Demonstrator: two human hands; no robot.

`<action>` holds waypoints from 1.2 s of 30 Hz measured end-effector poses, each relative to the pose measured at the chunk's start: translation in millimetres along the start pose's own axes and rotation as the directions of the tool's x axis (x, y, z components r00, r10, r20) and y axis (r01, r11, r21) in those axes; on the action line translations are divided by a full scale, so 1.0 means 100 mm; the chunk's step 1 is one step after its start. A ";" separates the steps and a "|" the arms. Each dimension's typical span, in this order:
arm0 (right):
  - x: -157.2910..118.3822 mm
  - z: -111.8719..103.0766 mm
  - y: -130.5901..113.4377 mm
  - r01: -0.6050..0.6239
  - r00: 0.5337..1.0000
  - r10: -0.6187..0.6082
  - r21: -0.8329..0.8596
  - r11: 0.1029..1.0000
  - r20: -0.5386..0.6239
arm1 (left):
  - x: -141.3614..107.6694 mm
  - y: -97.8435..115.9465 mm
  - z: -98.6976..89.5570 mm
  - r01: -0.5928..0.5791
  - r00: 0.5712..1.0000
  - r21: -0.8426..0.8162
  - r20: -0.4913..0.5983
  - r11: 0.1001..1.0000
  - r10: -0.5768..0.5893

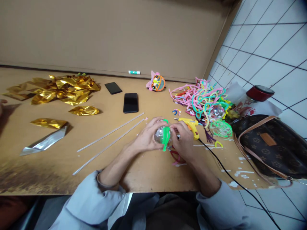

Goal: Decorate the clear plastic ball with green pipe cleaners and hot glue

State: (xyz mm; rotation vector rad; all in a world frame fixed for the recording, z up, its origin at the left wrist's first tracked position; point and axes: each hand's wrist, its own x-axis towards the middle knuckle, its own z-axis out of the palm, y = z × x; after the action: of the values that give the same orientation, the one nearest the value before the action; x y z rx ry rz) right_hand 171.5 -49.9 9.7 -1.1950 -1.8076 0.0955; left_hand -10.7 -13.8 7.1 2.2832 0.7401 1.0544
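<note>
A clear ball with a green fuzzy strip around it is held over the table near its front edge. My left hand wraps round the ball's left side. The fingers of my right hand are pinched together against the ball's right side, at the strip; whatever lies between the fingertips is too small to make out. Just beyond my right hand lies a yellow glue gun. A red piece is partly hidden beneath that hand.
Two thin clear sticks lie left of my hands. Beyond are two phones, a pink-orange figure and tangled fuzzy strips. Gold foil is at left. A handbag, a red-lidded jar and the gun's cord are at right.
</note>
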 end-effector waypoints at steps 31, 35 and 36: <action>0.05 -0.10 -0.02 -0.035 0.999 0.037 -0.114 0.993 0.012 | -0.01 -0.15 -0.04 -0.034 0.997 0.242 -0.061 0.970 0.051; -0.16 -0.30 -0.01 0.007 0.926 0.141 -0.390 0.921 0.350 | -0.01 -0.23 -0.08 -0.005 0.984 0.376 -0.162 0.926 0.071; -0.23 -0.35 -0.01 0.042 0.892 0.161 -0.432 0.901 0.423 | 0.00 -0.23 -0.08 0.006 0.978 0.408 -0.193 0.913 0.080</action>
State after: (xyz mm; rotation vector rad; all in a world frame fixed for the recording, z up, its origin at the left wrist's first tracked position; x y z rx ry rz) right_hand 198.1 -81.4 14.7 -1.6495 -2.2771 0.0037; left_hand -23.6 4.7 -3.2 2.5656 1.0934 1.2655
